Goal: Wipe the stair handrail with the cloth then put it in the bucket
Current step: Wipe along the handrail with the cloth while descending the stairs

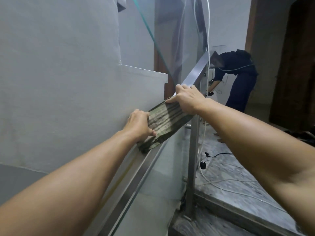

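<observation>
Cloth [163,123] — soft, light, limp — draped over rail [196,70]; my left hand [139,123] and right hand [187,97] clamp its ends.

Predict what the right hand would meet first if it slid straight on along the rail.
Probably only bare rail: the right hand points up it, and the way looks free to the bend; depth beyond is unclear.

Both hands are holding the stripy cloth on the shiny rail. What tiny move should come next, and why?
Probably slide the cloth a little further up the handrail. The left hand grips its lower end and the right hand presses its upper end, so it is wrapped over the rail, ready to rub. Bare metal shows above the right hand, and no bucket is in view.
</observation>
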A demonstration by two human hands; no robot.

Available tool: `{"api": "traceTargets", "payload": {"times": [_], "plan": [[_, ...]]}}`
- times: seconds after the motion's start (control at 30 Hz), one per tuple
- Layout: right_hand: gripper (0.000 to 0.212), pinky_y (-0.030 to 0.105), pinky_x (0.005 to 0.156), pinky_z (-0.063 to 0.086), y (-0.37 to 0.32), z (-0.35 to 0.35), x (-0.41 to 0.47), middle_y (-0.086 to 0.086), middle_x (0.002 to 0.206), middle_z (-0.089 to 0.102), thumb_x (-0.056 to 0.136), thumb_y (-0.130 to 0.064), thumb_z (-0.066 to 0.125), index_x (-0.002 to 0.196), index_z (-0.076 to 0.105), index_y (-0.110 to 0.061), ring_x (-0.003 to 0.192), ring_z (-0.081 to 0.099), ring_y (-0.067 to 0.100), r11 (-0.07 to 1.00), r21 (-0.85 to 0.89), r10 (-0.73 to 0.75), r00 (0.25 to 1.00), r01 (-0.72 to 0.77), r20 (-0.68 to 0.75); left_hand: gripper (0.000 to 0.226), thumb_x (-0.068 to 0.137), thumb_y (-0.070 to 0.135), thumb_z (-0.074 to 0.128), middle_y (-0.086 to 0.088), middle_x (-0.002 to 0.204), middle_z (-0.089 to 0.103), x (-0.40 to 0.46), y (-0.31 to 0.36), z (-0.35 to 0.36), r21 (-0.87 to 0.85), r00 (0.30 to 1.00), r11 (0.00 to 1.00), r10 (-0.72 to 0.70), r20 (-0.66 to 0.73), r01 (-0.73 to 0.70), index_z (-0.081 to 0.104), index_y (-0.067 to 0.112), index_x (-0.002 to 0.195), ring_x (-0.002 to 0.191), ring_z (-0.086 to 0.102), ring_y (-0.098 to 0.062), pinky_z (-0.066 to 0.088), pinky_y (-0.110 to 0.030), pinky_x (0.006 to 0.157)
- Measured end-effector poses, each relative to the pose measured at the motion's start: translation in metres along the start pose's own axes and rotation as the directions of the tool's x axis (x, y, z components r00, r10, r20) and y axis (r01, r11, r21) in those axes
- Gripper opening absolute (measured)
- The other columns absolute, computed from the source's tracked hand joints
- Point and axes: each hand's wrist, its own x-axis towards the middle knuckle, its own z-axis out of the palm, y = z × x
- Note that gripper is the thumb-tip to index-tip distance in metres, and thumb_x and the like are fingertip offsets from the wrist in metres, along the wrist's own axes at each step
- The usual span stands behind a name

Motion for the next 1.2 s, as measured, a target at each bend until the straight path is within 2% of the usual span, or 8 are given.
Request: {"api": "traceTargets", "payload": {"times": [0.13, 0.23, 0.4, 0.5, 0.63, 0.77, 0.93, 1.2], "plan": [[0.047, 0.050, 0.101, 0.026, 0.008, 0.013, 0.015, 0.008, 0.134, 0.038, 0.092, -0.020, 0.044, 0.127, 0.050, -0.050, 0.125, 0.032, 0.031, 0.989, -0.129, -0.066, 0.998, 0.067, 0.012, 0.042, 0.068, 0.039, 0.080, -0.018, 0.100, 0.059, 0.013, 0.007, 0.013, -0.034, 0.997, 0.997, -0.067, 0.032, 0.068, 0.045, 0.018, 0.057, 0.099, 0.058, -0.035, 0.047, -0.036, 0.083], [0.047, 0.052, 0.108, 0.017, 0.019, 0.016, 0.015, 0.004, 0.154, 0.019, 0.088, -0.016, 0.053, 0.121, 0.055, -0.050, 0.138, 0.015, 0.031, 0.985, -0.135, -0.113, 0.993, 0.111, -0.014, 0.035, 0.075, 0.040, 0.074, -0.016, 0.119, 0.051, 0.015, 0.010, 0.012, 0.057, 0.999, 0.998, -0.024, 0.049, 0.021, 0.065, 0.015, 0.098, 0.115, 0.049, -0.033, 0.043, -0.041, 0.098], [0.023, 0.047, 0.090, 0.041, 0.026, 0.031, 0.013, 0.014, 0.121, 0.053, 0.082, -0.016, 0.059, 0.102, 0.070, -0.021, 0.110, 0.049, 0.034, 0.962, -0.226, -0.199, 0.960, 0.153, -0.199, 0.043, 0.076, 0.014, 0.060, -0.011, 0.141, 0.036, 0.016, 0.024, 0.013, 0.060, 0.982, 0.985, 0.154, 0.109, -0.161, 0.055, 0.013, 0.119, 0.132, 0.034, -0.030, 0.036, -0.040, 0.109], [0.024, 0.046, 0.085, 0.051, 0.022, 0.039, 0.008, 0.015, 0.109, 0.063, 0.084, -0.012, 0.054, 0.103, 0.068, -0.006, 0.101, 0.058, 0.033, 0.983, -0.065, -0.182, 0.972, 0.174, -0.149, 0.052, 0.079, 0.011, 0.051, -0.013, 0.144, 0.037, 0.020, 0.028, 0.021, -0.075, 0.972, 0.989, 0.142, 0.189, -0.130, 0.044, 0.008, 0.130, 0.139, 0.030, -0.031, 0.029, -0.039, 0.115], [0.057, 0.043, 0.114, 0.029, 0.018, 0.052, 0.007, 0.023, 0.143, 0.043, 0.081, -0.017, 0.033, 0.133, 0.043, 0.002, 0.136, 0.035, 0.034, 0.988, 0.095, -0.120, 0.991, 0.125, -0.053, 0.051, 0.097, 0.024, 0.034, -0.017, 0.158, 0.013, 0.023, 0.021, 0.043, -0.147, 0.965, 0.987, 0.107, 0.240, -0.073, 0.022, 0.002, 0.142, 0.148, 0.004, -0.029, 0.010, -0.048, 0.120], [0.076, 0.037, 0.121, 0.004, 0.021, 0.043, 0.013, 0.016, 0.159, 0.014, 0.077, -0.028, 0.031, 0.149, 0.017, -0.008, 0.147, 0.007, 0.025, 0.987, 0.116, -0.130, 0.978, 0.112, 0.162, 0.062, 0.100, 0.035, 0.026, -0.011, 0.161, -0.005, 0.017, 0.013, 0.060, -0.073, 0.975, 0.995, 0.079, 0.207, -0.065, 0.001, 0.007, 0.150, 0.149, -0.005, -0.023, 0.004, -0.045, 0.121], [0.079, 0.035, 0.120, -0.001, 0.016, 0.039, 0.012, 0.010, 0.161, 0.005, 0.077, -0.028, 0.035, 0.151, 0.009, -0.014, 0.148, -0.002, 0.020, 0.979, 0.144, -0.179, 0.946, 0.144, 0.271, 0.065, 0.100, 0.038, 0.026, -0.010, 0.161, -0.008, -0.003, 0.008, 0.065, -0.004, 0.985, 0.999, 0.047, 0.167, -0.047, -0.004, 0.007, 0.149, 0.149, -0.004, -0.023, 0.004, -0.041, 0.121], [0.068, 0.033, 0.119, 0.001, -0.032, 0.038, -0.025, 0.010, 0.160, 0.012, 0.091, -0.031, 0.042, 0.150, 0.013, -0.013, 0.148, 0.005, 0.022, 0.953, 0.140, -0.294, 0.935, 0.269, 0.200, 0.066, 0.101, 0.030, 0.028, -0.009, 0.159, -0.018, -0.075, -0.014, 0.063, 0.055, 0.986, 0.998, -0.025, 0.164, 0.016, -0.013, 0.008, 0.148, 0.148, -0.011, -0.023, 0.001, -0.039, 0.122]]}}
